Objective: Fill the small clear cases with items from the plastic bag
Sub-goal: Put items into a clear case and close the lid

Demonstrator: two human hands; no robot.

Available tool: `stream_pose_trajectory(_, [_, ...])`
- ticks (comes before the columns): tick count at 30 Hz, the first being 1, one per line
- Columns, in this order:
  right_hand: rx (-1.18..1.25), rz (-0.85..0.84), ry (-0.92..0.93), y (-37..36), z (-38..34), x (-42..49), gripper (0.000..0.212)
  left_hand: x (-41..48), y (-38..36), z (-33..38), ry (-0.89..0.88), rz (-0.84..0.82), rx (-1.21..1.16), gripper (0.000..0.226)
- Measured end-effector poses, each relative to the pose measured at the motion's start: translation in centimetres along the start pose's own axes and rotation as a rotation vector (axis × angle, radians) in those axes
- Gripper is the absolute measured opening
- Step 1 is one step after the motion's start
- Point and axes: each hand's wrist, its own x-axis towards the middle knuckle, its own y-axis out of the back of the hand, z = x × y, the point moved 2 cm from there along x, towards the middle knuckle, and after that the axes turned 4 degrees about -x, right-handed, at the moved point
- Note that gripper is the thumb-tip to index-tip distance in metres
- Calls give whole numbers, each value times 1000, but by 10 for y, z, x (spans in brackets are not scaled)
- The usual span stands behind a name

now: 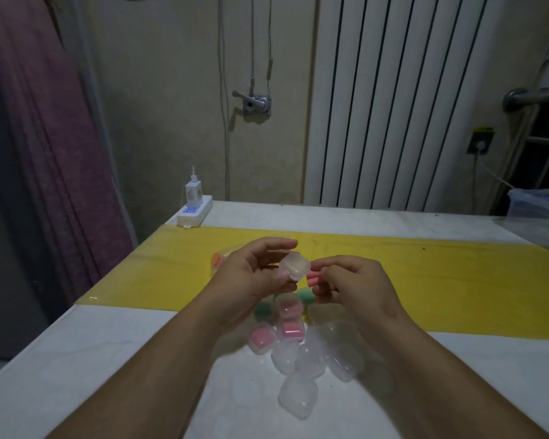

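My left hand (254,274) grips a small clear case (294,267) above the table. Just right of it, my right hand (352,283) pinches pink foam pieces (314,277) close to the case. Below my hands lie several small clear cases: some hold pink pieces (290,327), one holds a green piece (262,310), and others look empty (298,396). A green piece (305,295) lies loose under my right hand. The plastic bag (219,261) with orange items shows partly behind my left hand.
The table (108,359) is white with a yellow strip (441,280) across it. A white power strip with a charger (194,207) sits at the far left corner. A clear container (539,213) stands at the far right edge. A radiator is behind.
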Motion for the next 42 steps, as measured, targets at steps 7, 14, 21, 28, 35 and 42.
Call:
stream_pose_trajectory(7, [71,-65,-19,-3,0,-4,20,3,2,-2,-51,12,-22,33])
stream_pose_trajectory(14, [21,-100,-7,-2,0,-4,17,2,0,-1,-50,-18,19,34])
stream_pose_trajectory(21, [-82,-84,31,-4,1,-3,22,0,-9,-1,-200,144,548,24])
stream_pose_trajectory(28, [-148,-63,59,-4,3,-3,22,1,-8,-5,-253,164,739,18])
stream_pose_trajectory(35, [-249,-4,74,-2,6,1,17,3,-9,-6,-212,209,545,10])
stream_pose_trajectory(42, [-129,9,52,2,7,5,21,4,-7,0,-90,228,292,40])
